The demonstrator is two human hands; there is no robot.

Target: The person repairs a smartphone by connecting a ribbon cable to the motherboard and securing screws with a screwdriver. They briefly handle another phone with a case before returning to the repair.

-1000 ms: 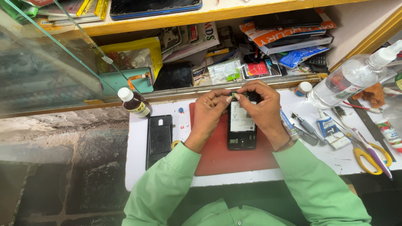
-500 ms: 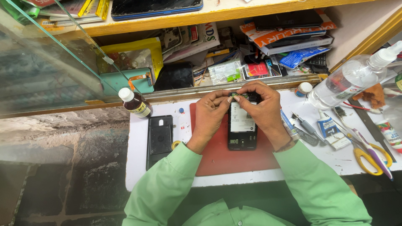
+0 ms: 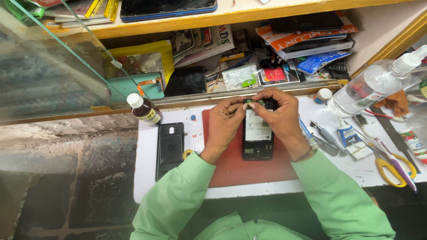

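An opened black phone (image 3: 257, 135) with its back off lies on a red mat (image 3: 249, 166), its white battery showing. My left hand (image 3: 224, 122) and my right hand (image 3: 280, 115) meet at the phone's top end, fingertips pinched on a small part there. The phone's top edge is hidden under my fingers. A black back cover (image 3: 169, 149) lies to the left of the mat on the white worktop (image 3: 147, 173).
A small brown bottle with a white cap (image 3: 143, 109) stands at the left rear. A clear spray bottle (image 3: 373, 84), glue tubes (image 3: 351, 138), yellow-handled scissors (image 3: 393, 166) and tools lie at the right. Cluttered shelves and a glass pane rise behind.
My hands stay at the phone's top end; the fingertips have shifted only slightly. The phone and cover have not moved.
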